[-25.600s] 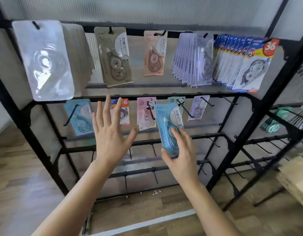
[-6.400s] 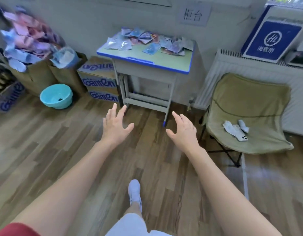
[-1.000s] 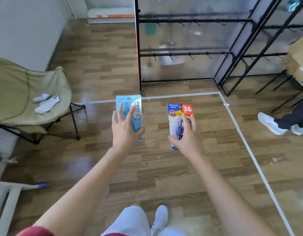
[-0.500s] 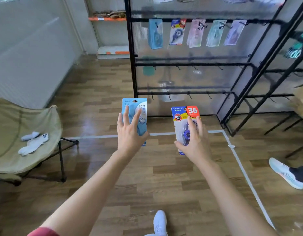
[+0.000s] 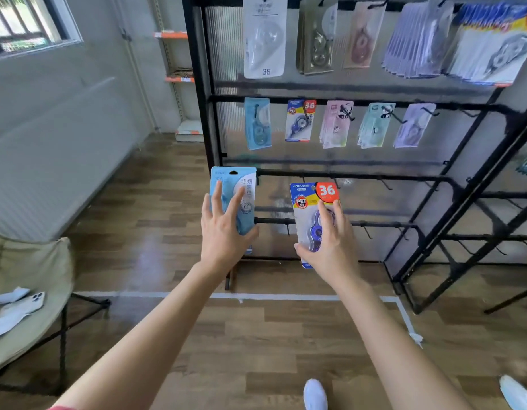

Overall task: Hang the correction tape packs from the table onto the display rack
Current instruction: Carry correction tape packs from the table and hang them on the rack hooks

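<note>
My left hand (image 5: 223, 235) holds a light blue correction tape pack (image 5: 238, 184) upright, fingers spread over its front and thumb behind its right edge. My right hand (image 5: 330, 247) grips a blue and yellow pack with a red "36" badge (image 5: 311, 199) by its lower half. Both packs are at arm's length in front of the black display rack (image 5: 201, 84). On the rack's middle rail hang a matching light blue pack (image 5: 257, 122) and a matching "36" pack (image 5: 299, 119). The table is out of view.
Pink (image 5: 336, 124), green (image 5: 374, 125) and lilac (image 5: 413, 125) packs hang further right, with fuller rows of packs on the top rail. The lower rails carry bare hooks (image 5: 365, 232). A folding chair (image 5: 28, 291) stands at left. Another person's shoe (image 5: 519, 395) shows at bottom right.
I have walked closer to the rack and my view has lifted, so its top row now shows. Both hands still hold the same packs, now raised level with the lower rails.
</note>
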